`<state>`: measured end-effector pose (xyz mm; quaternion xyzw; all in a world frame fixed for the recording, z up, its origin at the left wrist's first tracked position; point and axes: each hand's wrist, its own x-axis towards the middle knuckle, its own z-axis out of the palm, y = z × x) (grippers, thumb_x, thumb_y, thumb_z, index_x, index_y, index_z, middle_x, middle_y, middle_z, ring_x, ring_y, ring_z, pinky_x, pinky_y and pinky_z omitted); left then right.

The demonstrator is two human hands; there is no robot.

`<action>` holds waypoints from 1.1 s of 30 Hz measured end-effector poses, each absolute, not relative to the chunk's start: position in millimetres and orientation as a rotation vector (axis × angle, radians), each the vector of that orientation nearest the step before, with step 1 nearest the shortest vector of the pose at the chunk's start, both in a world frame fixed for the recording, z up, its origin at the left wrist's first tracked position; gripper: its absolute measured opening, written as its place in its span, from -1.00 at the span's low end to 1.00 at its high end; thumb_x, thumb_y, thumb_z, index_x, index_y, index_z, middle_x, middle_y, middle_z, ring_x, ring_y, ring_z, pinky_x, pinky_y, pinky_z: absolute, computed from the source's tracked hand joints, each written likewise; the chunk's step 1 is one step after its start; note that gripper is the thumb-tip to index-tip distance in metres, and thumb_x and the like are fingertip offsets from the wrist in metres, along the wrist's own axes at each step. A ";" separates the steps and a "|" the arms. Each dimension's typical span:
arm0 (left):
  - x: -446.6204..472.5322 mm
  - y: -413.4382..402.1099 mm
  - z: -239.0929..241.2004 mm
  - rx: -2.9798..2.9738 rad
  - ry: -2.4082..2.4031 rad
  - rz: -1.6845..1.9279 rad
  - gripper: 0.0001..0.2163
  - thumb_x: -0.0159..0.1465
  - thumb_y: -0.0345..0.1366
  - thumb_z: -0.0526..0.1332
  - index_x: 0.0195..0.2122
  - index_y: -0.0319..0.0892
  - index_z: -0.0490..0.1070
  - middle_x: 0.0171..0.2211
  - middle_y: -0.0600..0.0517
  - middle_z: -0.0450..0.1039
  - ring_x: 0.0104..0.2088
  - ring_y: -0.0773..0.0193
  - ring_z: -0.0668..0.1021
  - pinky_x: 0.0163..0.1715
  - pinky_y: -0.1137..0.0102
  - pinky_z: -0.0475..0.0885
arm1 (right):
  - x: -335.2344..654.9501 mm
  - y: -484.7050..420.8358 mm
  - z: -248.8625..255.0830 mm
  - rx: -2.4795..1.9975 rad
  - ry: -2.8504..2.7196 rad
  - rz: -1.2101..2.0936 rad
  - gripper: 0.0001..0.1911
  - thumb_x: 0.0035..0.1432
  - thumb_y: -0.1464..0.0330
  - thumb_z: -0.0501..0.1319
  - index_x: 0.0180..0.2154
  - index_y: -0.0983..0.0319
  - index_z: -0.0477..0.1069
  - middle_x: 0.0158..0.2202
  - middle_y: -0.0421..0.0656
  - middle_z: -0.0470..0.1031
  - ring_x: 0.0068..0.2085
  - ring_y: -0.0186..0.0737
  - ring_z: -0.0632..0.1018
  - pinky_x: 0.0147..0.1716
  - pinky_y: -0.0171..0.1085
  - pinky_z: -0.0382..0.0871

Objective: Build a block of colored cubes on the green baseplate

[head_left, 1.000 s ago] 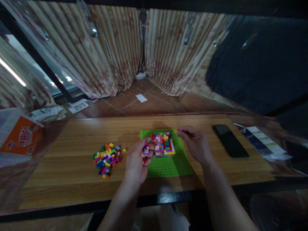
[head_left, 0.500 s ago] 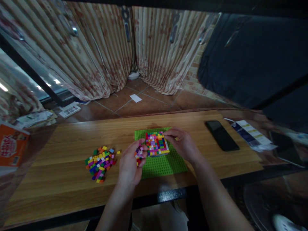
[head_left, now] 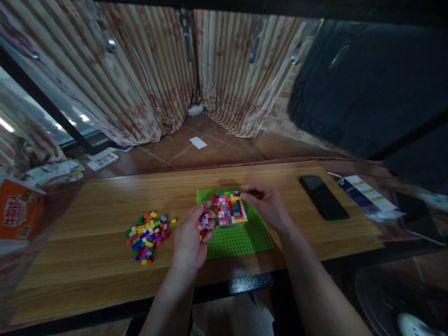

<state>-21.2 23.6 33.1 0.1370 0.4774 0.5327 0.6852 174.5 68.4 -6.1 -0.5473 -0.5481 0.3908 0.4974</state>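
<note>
Striped curtains (head_left: pixel 150 70) hang at 12 o'clock beyond the wooden bench (head_left: pixel 80 266); on it lies a green baseplate (head_left: pixel 241 245), with a brick pile (head_left: pixel 149 235) at its 9 o'clock. The right hand (head_left: pixel 268 207) has its fingertips at the 1 o'clock corner of the brick block (head_left: pixel 229 210); whether its grip holds anything, I cannot tell. Good seating here likely means squaring each brick over the studs, then pressing straight down. That block sits toward the baseplate's 11 o'clock, facing up, nearly square, without an obvious long axis, its near edge running roughly 9 to 3. The left hand (head_left: pixel 189 235) cups small bricks (head_left: pixel 204 222) in its grip.

2 bare hands (head_left: pixel 189 239), bare forearms (head_left: pixel 311 270)
</note>
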 end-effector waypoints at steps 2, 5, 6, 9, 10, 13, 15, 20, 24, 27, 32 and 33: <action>-21.5 24.0 32.7 0.306 1.066 1.194 -0.76 0.12 -0.32 0.26 -0.20 -0.35 0.46 -0.52 0.06 0.39 -0.64 0.52 0.30 -0.76 0.62 0.00 | 172.8 69.3 -5.9 -1.356 -1.336 0.904 -0.73 -0.01 0.18 0.35 -0.29 0.21 0.58 -0.31 -0.12 0.61 -0.35 -0.24 0.54 -0.29 -0.19 0.45; -21.8 24.8 32.3 0.304 1.060 1.196 -0.75 0.11 -0.33 0.27 -0.20 -0.34 0.46 -0.52 0.06 0.38 -0.64 0.52 0.31 -0.76 0.63 0.00 | 168.9 72.3 -10.8 -1.405 -1.377 0.825 -0.70 0.02 0.15 0.33 -0.27 0.20 0.59 -0.24 -0.09 0.61 -0.30 -0.21 0.55 -0.23 -0.15 0.44; -21.8 25.1 32.3 0.304 1.060 1.197 -0.75 0.12 -0.32 0.27 -0.20 -0.35 0.46 -0.52 0.07 0.38 -0.64 0.52 0.31 -0.76 0.62 0.00 | 167.6 73.7 -13.3 -1.405 -1.391 0.820 -0.71 0.04 0.14 0.32 -0.27 0.19 0.59 -0.24 -0.09 0.61 -0.28 -0.20 0.55 -0.20 -0.15 0.44; -21.6 25.6 32.9 0.308 1.057 1.198 -0.76 0.13 -0.33 0.26 -0.20 -0.35 0.46 -0.51 0.06 0.38 -0.64 0.52 0.31 -0.76 0.62 0.00 | 164.5 77.3 -19.7 -1.369 -1.376 0.884 -0.75 0.06 0.15 0.30 -0.29 0.16 0.60 -0.25 -0.11 0.63 -0.23 -0.18 0.57 -0.14 -0.13 0.44; -21.5 25.6 33.2 0.309 1.057 1.197 -0.76 0.13 -0.33 0.26 -0.20 -0.35 0.46 -0.51 0.06 0.38 -0.64 0.52 0.31 -0.76 0.62 0.00 | 163.7 78.0 -20.7 -1.355 -1.351 0.920 -0.75 0.05 0.15 0.30 -0.30 0.17 0.60 -0.26 -0.11 0.63 -0.23 -0.17 0.58 -0.13 -0.13 0.44; -21.5 25.0 33.8 0.303 1.056 1.192 -0.77 0.12 -0.33 0.26 -0.21 -0.35 0.46 -0.51 0.06 0.38 -0.64 0.52 0.30 -0.76 0.62 -0.01 | 161.3 78.3 -19.9 -1.337 -1.260 1.007 -0.74 -0.01 0.16 0.34 -0.33 0.19 0.60 -0.29 -0.11 0.64 -0.26 -0.18 0.59 -0.16 -0.15 0.44; -21.6 24.5 33.9 0.302 1.051 1.189 -0.77 0.12 -0.33 0.26 -0.22 -0.34 0.47 -0.51 0.06 0.38 -0.64 0.53 0.30 -0.76 0.62 -0.01 | 159.7 77.7 -17.5 -1.338 -1.218 1.046 -0.73 -0.04 0.16 0.35 -0.35 0.21 0.60 -0.31 -0.11 0.64 -0.29 -0.20 0.58 -0.19 -0.18 0.45; -21.2 23.7 33.1 0.309 1.014 1.184 -0.77 0.11 -0.30 0.29 -0.23 -0.32 0.48 -0.50 0.07 0.37 -0.64 0.53 0.30 -0.75 0.62 -0.02 | 155.5 76.4 -15.2 -1.313 -1.182 1.063 -0.74 -0.08 0.16 0.38 -0.38 0.21 0.59 -0.36 -0.15 0.63 -0.33 -0.23 0.57 -0.25 -0.22 0.44; -19.8 22.4 32.2 0.330 0.969 1.186 -0.74 0.11 -0.28 0.30 -0.21 -0.31 0.48 -0.51 0.08 0.36 -0.64 0.52 0.30 -0.75 0.61 -0.02 | 154.6 75.7 -18.2 -1.309 -1.152 1.036 -0.74 -0.09 0.17 0.39 -0.38 0.21 0.59 -0.36 -0.14 0.63 -0.32 -0.21 0.57 -0.23 -0.20 0.44; -19.6 21.2 32.0 0.324 0.926 1.175 -0.74 0.11 -0.32 0.28 -0.18 -0.31 0.48 -0.52 0.09 0.35 -0.63 0.52 0.30 -0.74 0.61 -0.01 | 156.7 72.1 -16.0 -1.329 -1.184 0.947 -0.70 -0.04 0.17 0.38 -0.28 0.20 0.58 -0.29 -0.12 0.62 -0.30 -0.21 0.56 -0.23 -0.19 0.44; -19.7 19.2 34.1 0.342 0.841 1.179 -0.69 0.11 -0.33 0.29 -0.10 -0.26 0.46 -0.53 0.12 0.34 -0.64 0.52 0.29 -0.73 0.62 -0.01 | 150.5 54.0 6.1 -1.251 -1.355 0.600 -0.80 0.20 0.20 0.24 -0.30 0.16 0.56 -0.30 -0.13 0.54 -0.30 -0.22 0.52 -0.28 -0.21 0.42; -19.3 18.7 34.8 0.359 0.830 1.180 -0.67 0.12 -0.32 0.29 -0.06 -0.25 0.46 -0.54 0.13 0.34 -0.64 0.51 0.29 -0.73 0.62 -0.01 | 146.3 49.4 11.8 -1.216 -1.435 0.599 -0.80 0.22 0.22 0.22 -0.33 0.15 0.56 -0.32 -0.14 0.54 -0.27 -0.22 0.53 -0.25 -0.21 0.41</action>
